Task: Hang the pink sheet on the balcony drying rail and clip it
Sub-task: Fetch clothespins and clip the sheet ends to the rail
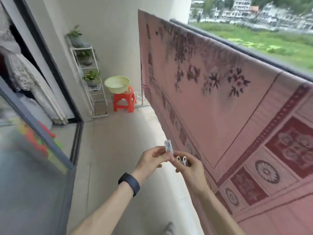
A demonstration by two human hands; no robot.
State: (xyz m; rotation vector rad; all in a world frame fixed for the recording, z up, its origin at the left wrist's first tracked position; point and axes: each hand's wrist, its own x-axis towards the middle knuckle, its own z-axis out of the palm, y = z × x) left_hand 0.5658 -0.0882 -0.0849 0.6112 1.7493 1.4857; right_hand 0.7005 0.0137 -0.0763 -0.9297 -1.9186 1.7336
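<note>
— Fingers (156, 152) first: what are the ones on the left hand (149, 161) doing?

— Pinching a pale clip (168, 147) between thumb and fingertips, low in the middle of the frame. It stands nearly upright above the knuckles. A black wristband (129, 184) sits on that wrist.

— Sweep across from the left edge, then.

— Lower left is a glass sliding door (33, 158), with a lace curtain (32, 82) behind it at upper left. Further along, against the back wall, a white plant rack (89, 78) carries potted plants. Just beside it a green basin (117, 83) rests on an orange stool (124, 102). Then bare balcony floor (110, 141), and the two hands above it.

— The right hand (190, 167)?

— Touching the left at the fingertips. Its fingers are curled round two white clips (181, 160), whose looped ends poke out on top.

— Where is the sheet?

— The pink sheet (220, 102) fills the right half of the frame, draped over the dark rail (220, 41) that runs from upper centre to the right edge. It hangs just to the right of both hands. Its patterned lower border passes behind the right hand; whether cloth and hand touch, I cannot tell. None of the clips is on the sheet.
</note>
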